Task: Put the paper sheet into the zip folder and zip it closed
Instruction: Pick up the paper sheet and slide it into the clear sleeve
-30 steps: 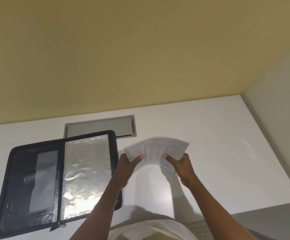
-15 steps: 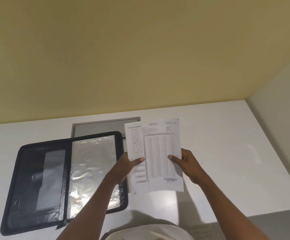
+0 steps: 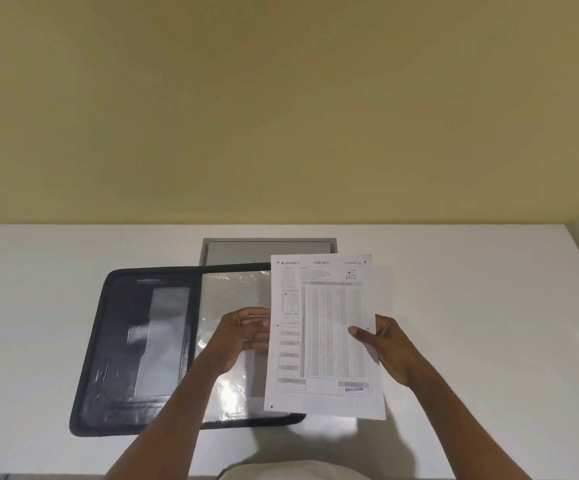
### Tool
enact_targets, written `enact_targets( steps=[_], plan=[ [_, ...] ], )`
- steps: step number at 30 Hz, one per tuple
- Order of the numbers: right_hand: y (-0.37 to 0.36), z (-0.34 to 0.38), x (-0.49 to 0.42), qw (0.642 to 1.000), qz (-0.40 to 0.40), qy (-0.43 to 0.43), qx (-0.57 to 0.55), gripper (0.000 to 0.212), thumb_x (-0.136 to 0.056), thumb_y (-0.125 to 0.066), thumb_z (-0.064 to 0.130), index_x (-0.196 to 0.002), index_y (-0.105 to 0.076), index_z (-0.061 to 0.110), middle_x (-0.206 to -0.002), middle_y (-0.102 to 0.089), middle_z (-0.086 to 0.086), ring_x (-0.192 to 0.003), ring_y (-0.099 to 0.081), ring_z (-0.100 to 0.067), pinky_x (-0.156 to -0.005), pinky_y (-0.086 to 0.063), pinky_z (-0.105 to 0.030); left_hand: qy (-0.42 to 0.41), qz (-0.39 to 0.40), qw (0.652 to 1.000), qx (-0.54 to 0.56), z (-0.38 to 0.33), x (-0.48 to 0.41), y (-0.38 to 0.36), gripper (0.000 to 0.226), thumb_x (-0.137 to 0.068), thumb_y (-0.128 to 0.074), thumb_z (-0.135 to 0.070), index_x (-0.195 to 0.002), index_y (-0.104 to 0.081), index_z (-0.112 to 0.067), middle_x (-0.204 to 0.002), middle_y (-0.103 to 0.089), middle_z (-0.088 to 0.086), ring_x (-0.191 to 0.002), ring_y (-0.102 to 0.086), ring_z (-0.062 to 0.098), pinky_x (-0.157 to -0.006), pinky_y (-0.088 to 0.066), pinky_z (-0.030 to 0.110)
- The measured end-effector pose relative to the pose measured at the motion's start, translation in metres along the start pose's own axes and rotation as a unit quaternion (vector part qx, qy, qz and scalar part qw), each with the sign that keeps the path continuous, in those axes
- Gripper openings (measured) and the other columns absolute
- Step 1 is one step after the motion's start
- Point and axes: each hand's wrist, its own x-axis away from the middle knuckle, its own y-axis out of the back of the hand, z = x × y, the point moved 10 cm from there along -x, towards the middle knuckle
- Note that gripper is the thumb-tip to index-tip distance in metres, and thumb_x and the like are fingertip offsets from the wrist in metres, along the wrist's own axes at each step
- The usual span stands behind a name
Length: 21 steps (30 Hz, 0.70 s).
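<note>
The printed paper sheet (image 3: pixel 326 334) is held upright above the table, overlapping the right edge of the open black zip folder (image 3: pixel 125 341). My right hand (image 3: pixel 390 348) grips the sheet's right edge, thumb on the printed face. My left hand (image 3: pixel 243 332) is at the sheet's left edge, over the folder's clear plastic sleeve (image 3: pixel 227 294). Its fingertips are hidden behind the paper or the glossy film, so its grip is unclear. The folder lies flat, its dark pocket panel on the left.
The white table (image 3: pixel 488 306) extends to the right of the sheet and meets a yellow wall behind. A grey recessed panel (image 3: pixel 267 250) is set into the table just behind the folder. The near table edge runs along the bottom.
The sheet has shifted left, now overlapping the folder's right side. My left thumb has come off the sheet's front, and that hand sits over the clear sleeve.
</note>
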Motion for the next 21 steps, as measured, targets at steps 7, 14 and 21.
enact_targets(
  steps=[7,14,21],
  plan=[
    [-0.021,-0.002,-0.035,0.999,-0.045,-0.014,0.006,0.036,-0.097,-0.065,0.009,-0.133,-0.065,0.011,-0.132,-0.070,-0.005,-0.122,-0.067,-0.025,-0.108,-0.049,-0.048,-0.104,-0.215,0.907,-0.348,-0.047,-0.055,0.113,0.034,-0.093,-0.072,-0.012,-0.127,-0.071,-0.015,-0.125,-0.074,0.007,-0.115,-0.070,0.029,-0.100,-0.053,0.037],
    [-0.034,0.003,-0.052,0.996,-0.083,-0.019,0.013,0.034,-0.098,-0.064,0.011,-0.132,-0.065,0.012,-0.130,-0.071,-0.007,-0.117,-0.069,-0.030,-0.104,-0.051,-0.054,-0.113,-0.131,0.770,-0.615,-0.071,-0.118,0.136,0.058,-0.099,-0.061,-0.018,-0.154,-0.044,-0.015,-0.159,-0.045,0.003,-0.146,-0.040,0.028,-0.117,-0.037,0.047],
    [-0.046,-0.003,-0.056,0.993,-0.116,-0.036,0.008,0.029,-0.098,-0.064,0.013,-0.126,-0.069,0.010,-0.124,-0.073,-0.011,-0.113,-0.071,-0.034,-0.102,-0.051,-0.058,-0.142,-0.093,0.703,-0.691,-0.068,-0.140,0.140,0.051,-0.103,-0.052,-0.021,-0.153,-0.043,-0.014,-0.152,-0.051,0.006,-0.140,-0.047,0.026,-0.119,-0.032,0.041]
  ],
)
